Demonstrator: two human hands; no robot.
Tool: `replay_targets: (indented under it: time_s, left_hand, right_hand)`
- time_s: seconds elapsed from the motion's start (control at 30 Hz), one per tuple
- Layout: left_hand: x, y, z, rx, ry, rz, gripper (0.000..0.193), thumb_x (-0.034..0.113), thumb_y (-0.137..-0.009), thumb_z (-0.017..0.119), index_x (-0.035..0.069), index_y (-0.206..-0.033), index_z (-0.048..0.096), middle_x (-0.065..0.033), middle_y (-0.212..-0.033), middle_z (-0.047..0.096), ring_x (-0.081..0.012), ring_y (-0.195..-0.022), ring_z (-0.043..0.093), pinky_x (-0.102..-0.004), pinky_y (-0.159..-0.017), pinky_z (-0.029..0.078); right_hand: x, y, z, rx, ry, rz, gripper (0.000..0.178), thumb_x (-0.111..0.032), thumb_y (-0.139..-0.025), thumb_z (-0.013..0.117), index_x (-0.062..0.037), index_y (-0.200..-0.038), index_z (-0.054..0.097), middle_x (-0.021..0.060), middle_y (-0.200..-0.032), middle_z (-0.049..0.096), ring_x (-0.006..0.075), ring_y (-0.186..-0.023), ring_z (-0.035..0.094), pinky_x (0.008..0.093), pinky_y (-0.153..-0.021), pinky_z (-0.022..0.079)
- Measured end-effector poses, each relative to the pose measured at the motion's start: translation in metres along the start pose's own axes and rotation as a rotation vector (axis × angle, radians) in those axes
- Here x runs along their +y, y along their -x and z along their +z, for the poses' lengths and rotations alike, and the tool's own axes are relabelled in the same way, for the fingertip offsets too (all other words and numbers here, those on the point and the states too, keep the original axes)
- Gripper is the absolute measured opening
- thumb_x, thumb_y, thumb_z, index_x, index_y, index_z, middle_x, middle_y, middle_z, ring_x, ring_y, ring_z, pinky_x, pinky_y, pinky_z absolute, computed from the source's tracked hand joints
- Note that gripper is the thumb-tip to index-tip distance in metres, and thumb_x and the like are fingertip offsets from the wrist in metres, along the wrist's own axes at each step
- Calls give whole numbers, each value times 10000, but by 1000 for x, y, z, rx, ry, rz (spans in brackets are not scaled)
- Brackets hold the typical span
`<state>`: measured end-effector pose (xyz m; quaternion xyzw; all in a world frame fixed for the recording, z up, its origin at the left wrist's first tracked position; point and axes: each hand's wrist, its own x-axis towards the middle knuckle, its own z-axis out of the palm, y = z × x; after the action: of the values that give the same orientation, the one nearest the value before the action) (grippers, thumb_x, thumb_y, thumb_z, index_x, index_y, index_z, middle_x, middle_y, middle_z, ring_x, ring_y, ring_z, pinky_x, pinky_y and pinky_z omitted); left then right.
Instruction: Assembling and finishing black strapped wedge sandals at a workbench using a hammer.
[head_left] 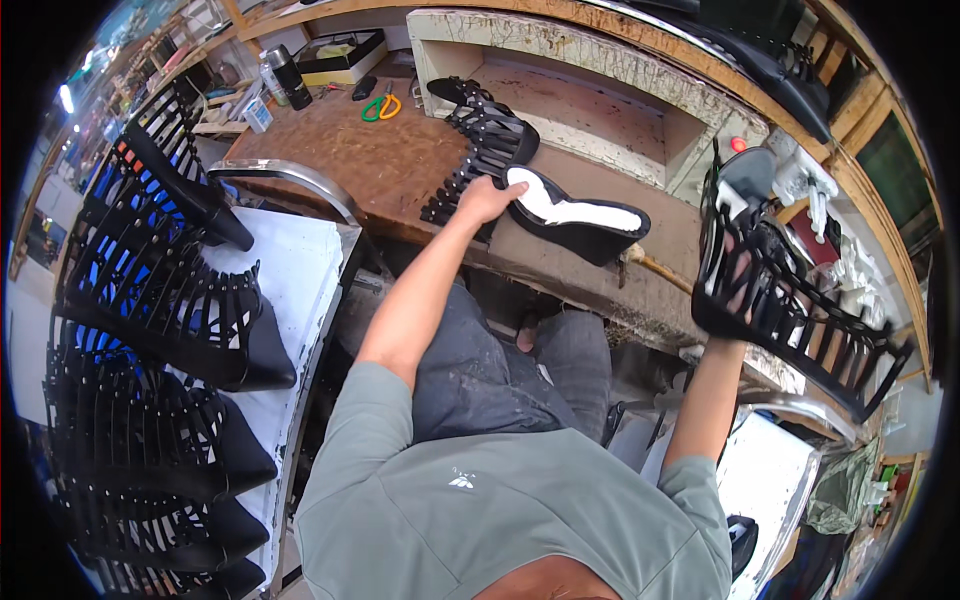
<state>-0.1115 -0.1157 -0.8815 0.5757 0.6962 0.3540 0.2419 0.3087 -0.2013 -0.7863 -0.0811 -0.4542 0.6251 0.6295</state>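
On the bench in front of me lies a black wedge sandal (578, 222), sole side toward me, with a white layer over its footbed. My left hand (487, 203) is closed on its end, the thumb resting against the white layer; the other fingers are hidden. Black studded straps (490, 130) spread from that sandal across the bench. At the right I hold up a second black strappy sandal (790, 305). My right hand (741, 290) is closed around it, partly covered by the straps.
A rack at the left carries several black strappy wedge sandals (255, 345). Scissors (381, 107), a dark bottle (289, 77) and an open box (340, 57) stand on the wooden bench (330, 150). A pale wooden shelf box (570, 105) borders the back. A wooden-handled tool (655, 267) lies at the bench edge.
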Motion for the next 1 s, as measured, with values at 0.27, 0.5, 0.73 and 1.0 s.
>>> replay_targets:
  time_s: [0.27,0.5,0.73,1.0]
  left_hand:
    - [60,53,-4,287,-69,240,596,295,-768,742,-31,-1204,501,-170,-1139,527,-295,-1070,495,-378,-940,412]
    - [145,75,-3,41,544,586,510,92,-834,687,12,-1278,449,-92,-1028,545,-154,-889,542,-271,-790,453]
    - [165,68,-5,-80,444,620,376,77,-827,666,17,-1183,561,-96,-1017,534,-165,-885,537,-261,-800,430]
    - [169,51,6,-115,535,654,331,145,-860,620,31,-1168,577,-161,-1052,570,-258,-930,575,-323,-831,460]
  right_hand:
    - [22,47,109,325,309,700,375,-205,-850,695,-39,-1164,576,55,-1039,635,165,-948,609,290,-857,488]
    - [28,37,95,345,585,679,93,-146,-868,683,-69,-829,646,-79,-721,548,27,-663,486,196,-606,367]
    - [30,27,91,241,784,858,241,104,-739,602,-36,-924,669,18,-884,655,84,-817,583,255,-760,486]
    - [33,12,97,169,937,655,201,-167,-880,673,-25,-784,569,-57,-684,483,46,-659,426,226,-586,369]
